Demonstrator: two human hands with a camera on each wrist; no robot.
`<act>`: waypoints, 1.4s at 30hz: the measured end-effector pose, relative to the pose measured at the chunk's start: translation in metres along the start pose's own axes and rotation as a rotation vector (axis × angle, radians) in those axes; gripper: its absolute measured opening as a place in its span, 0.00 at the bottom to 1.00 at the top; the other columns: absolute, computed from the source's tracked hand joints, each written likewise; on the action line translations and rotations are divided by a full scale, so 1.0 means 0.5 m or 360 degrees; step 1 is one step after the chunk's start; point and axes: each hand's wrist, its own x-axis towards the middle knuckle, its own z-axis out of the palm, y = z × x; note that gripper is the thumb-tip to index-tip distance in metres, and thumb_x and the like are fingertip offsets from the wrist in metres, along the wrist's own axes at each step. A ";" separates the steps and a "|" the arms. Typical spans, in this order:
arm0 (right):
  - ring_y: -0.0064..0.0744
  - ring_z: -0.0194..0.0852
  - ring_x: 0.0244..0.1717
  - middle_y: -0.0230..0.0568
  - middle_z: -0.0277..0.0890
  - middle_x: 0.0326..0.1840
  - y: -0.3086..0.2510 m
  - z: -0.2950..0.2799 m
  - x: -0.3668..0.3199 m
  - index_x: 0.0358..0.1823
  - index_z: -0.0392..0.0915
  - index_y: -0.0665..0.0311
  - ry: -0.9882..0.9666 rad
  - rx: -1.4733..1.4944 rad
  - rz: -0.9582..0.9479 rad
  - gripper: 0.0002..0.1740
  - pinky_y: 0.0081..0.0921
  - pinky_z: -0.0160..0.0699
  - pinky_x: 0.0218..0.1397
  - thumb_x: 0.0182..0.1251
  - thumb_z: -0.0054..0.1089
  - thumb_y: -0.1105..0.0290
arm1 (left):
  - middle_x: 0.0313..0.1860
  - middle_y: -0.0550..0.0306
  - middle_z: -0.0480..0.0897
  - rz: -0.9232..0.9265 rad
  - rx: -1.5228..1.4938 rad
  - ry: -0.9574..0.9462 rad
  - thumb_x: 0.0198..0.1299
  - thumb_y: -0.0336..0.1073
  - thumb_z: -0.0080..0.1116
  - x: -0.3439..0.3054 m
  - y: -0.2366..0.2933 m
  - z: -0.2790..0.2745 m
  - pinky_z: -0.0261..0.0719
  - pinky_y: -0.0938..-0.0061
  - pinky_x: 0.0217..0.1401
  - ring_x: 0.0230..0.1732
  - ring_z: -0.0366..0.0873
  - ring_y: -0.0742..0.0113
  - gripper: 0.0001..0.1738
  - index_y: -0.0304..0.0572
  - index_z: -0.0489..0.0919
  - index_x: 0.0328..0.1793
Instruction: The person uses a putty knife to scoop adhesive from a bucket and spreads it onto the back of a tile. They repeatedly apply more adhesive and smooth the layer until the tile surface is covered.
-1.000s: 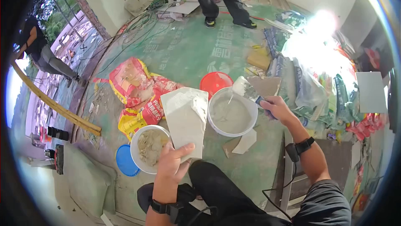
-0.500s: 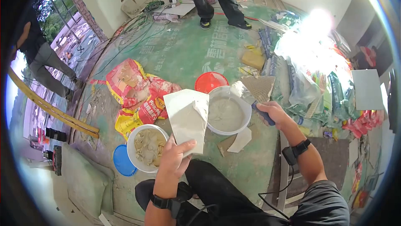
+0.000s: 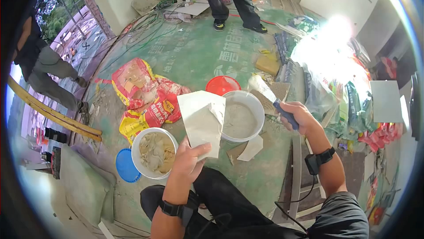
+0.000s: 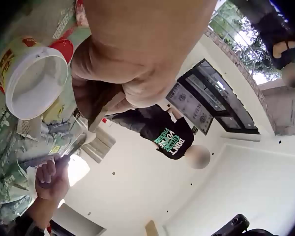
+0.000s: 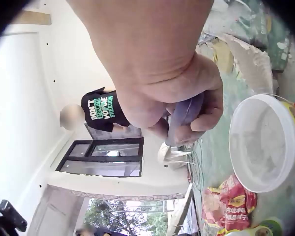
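Observation:
My left hand (image 3: 190, 161) holds a flat pale board offcut (image 3: 198, 117) by its lower end, thumb across the top face. A smear of putty and a ragged patch show near its right edge. My right hand (image 3: 301, 116) grips a putty knife (image 3: 266, 90) by its dark blue handle, fingers curled round it. White putty coats the blade, which stands over the far right rim of a white bucket (image 3: 262, 122) of smooth grey-white paste. Left of the board, another white bucket (image 3: 135, 163) contains lumpy beige-grey material.
A red lid (image 3: 220, 83) lies behind the paste bucket, a blue lid (image 3: 127, 166) by the other. Red-yellow bags (image 3: 161, 106) crumple beyond. Board scraps (image 3: 251, 148) lie close by. Bags heap at right; a yellow beam (image 3: 55, 110) slants at left. Two people stand farther off.
The putty knife has lifted slightly away from the paste bucket and its blade has turned to show its face. The board stays nearly in place. The person at left has stepped closer.

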 end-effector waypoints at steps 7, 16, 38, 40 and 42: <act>0.22 0.68 0.11 0.33 0.76 0.22 -0.034 -0.002 -0.031 0.45 0.81 0.68 0.0008 0.0060 -0.0084 0.22 0.22 0.65 0.14 0.82 0.59 0.52 | 0.61 0.51 0.83 -0.0069 0.0030 0.0095 0.64 0.18 0.62 -0.003 0.006 0.017 0.82 0.64 0.65 0.61 0.83 0.61 0.30 0.36 0.69 0.73; 0.18 0.65 0.13 0.31 0.75 0.20 -0.129 0.021 -0.102 0.42 0.82 0.66 -0.0060 -0.0209 -0.0326 0.20 0.19 0.59 0.18 0.82 0.59 0.53 | 0.61 0.52 0.82 -0.0167 0.0010 -0.0028 0.64 0.21 0.65 0.027 -0.028 0.034 0.79 0.60 0.64 0.61 0.81 0.59 0.32 0.37 0.68 0.74; 0.46 0.77 0.38 0.42 0.70 0.40 0.009 0.095 -0.088 0.70 0.81 0.49 0.0662 -0.2117 -0.1824 0.36 0.43 0.79 0.39 0.57 0.67 0.80 | 0.55 0.45 0.85 -0.0036 -0.0430 -0.0413 0.61 0.24 0.70 0.003 -0.009 0.107 0.89 0.61 0.51 0.49 0.89 0.52 0.32 0.31 0.72 0.71; 0.46 0.77 0.38 0.43 0.70 0.40 0.019 0.114 -0.107 0.71 0.79 0.53 0.0621 -0.2023 -0.1659 0.36 0.42 0.78 0.39 0.57 0.67 0.80 | 0.55 0.45 0.85 -0.0043 -0.0487 -0.0394 0.61 0.25 0.69 0.003 -0.015 0.106 0.88 0.61 0.51 0.49 0.88 0.51 0.31 0.30 0.72 0.71; 0.46 0.77 0.37 0.43 0.70 0.40 0.019 0.135 -0.129 0.71 0.79 0.54 0.0597 -0.2013 -0.1570 0.36 0.42 0.78 0.38 0.57 0.66 0.80 | 0.54 0.44 0.85 -0.0056 -0.0544 -0.0376 0.62 0.25 0.69 0.001 -0.018 0.110 0.88 0.61 0.51 0.50 0.88 0.51 0.31 0.30 0.72 0.71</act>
